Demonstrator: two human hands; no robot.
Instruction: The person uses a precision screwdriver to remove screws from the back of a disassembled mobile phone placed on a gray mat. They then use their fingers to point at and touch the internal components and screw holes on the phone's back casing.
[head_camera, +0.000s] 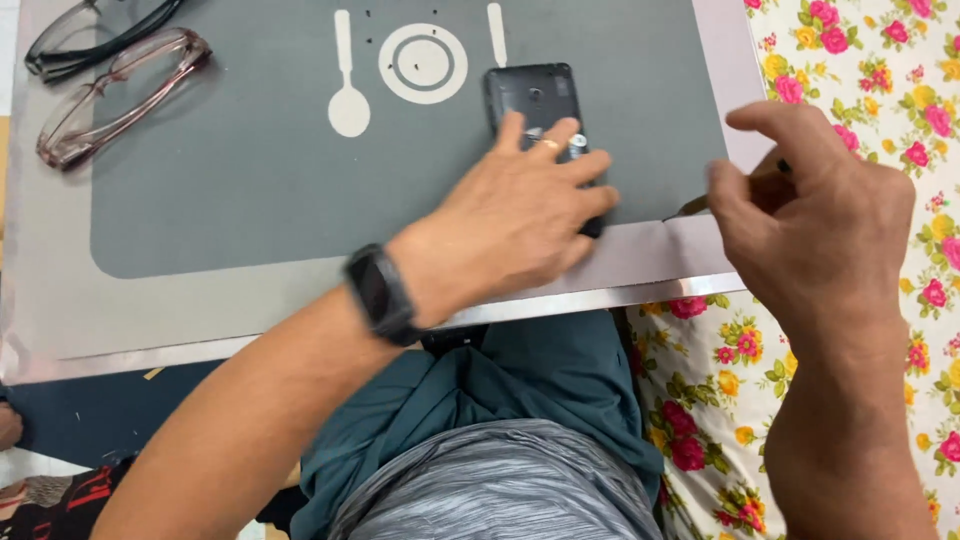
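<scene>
Grey placemat (230, 200) with a printed spoon, plate and knife covers the tray (120, 330) I'm looking down on. One black phone (533, 95) lies back-up on the mat, cover off, its long axis running away from me, top end toward the printed plate. My left hand (510, 225) lies flat over its lower half, fingers spread and pressing it down. My right hand (820, 215) hovers just right of the phone, fingers curled and pinching a thin tool (692, 207) whose tip points toward the phone. Two pairs of glasses (115, 85) rest at the mat's far left corner. Floral cloth (880, 60) lies on the right
</scene>
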